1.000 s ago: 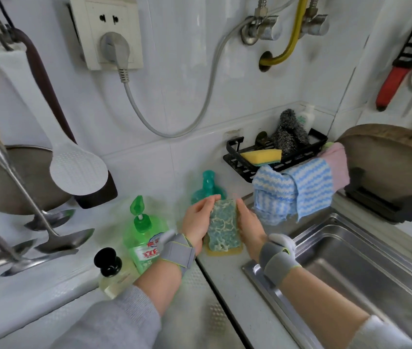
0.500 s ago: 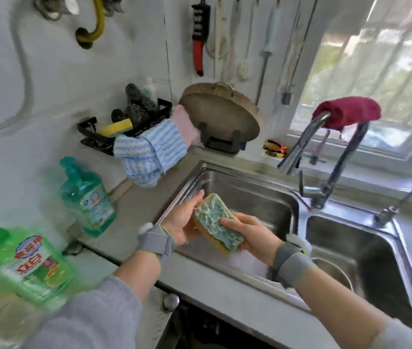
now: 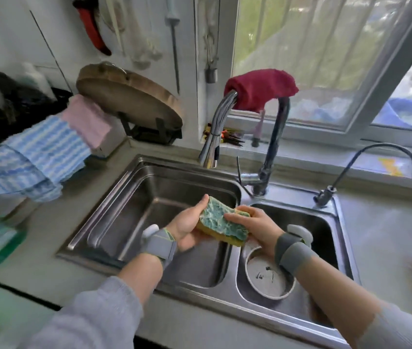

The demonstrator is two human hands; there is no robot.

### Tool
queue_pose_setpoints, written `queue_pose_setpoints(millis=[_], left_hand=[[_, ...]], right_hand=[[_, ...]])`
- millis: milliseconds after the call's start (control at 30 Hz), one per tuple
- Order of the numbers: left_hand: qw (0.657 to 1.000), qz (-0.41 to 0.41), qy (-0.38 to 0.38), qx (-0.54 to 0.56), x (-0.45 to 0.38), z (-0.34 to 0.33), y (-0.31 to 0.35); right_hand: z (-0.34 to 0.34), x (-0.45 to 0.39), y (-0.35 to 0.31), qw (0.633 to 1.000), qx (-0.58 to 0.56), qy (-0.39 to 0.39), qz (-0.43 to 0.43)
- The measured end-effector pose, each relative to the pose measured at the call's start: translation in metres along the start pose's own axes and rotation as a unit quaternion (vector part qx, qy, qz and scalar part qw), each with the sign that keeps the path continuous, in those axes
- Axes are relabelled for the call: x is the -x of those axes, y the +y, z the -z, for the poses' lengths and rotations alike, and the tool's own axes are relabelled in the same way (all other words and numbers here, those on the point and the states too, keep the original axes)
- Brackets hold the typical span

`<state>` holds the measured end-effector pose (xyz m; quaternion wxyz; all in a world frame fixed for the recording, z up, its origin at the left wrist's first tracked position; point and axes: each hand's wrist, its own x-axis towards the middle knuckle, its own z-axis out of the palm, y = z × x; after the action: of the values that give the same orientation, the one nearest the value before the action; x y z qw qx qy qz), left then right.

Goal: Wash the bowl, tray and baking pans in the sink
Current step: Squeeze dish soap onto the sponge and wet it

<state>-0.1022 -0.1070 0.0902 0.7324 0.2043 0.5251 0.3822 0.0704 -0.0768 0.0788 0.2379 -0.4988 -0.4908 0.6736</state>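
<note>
Bowl, round and pale with dark specks on its bottom, sits in the right basin of the steel sink, close against that basin's front and left walls, with part of its rim hidden under the right forearm. Above the divider between the two basins, a sponge with a green scouring face and a yellow underside is held in the air by both hands. The left hand cups its left end, thumb up along the edge and fingers curled beneath; the right hand grips its right end, thumb lying across the green face and fingers wrapped behind. Both wrists wear grey bands. The left basin is bare steel, wide and deep, with open room below the hands. The faucet arches over the back rim of the sink, its spout aimed at the left basin, and a red cloth is draped over its top. A thin curved tap stands at the right rear corner. On the counter to the left, a blue striped cloth hangs near the sink's edge, and a round wooden board leans in a stand behind it.
</note>
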Motion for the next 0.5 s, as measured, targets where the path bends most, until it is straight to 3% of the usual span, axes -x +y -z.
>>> queue_pose_setpoints(millis=[233,500], left_hand=[[0.998,0.023,0.058,0.009,-0.044,0.013,-0.017],[0.997,0.039,0.064,-0.005,-0.082,0.033,-0.032]], right_hand=[[0.014,-0.044,0.022,0.996,0.076,-0.005,-0.041],[0.018,-0.076,0.043,0.987,0.156,0.016,-0.04]])
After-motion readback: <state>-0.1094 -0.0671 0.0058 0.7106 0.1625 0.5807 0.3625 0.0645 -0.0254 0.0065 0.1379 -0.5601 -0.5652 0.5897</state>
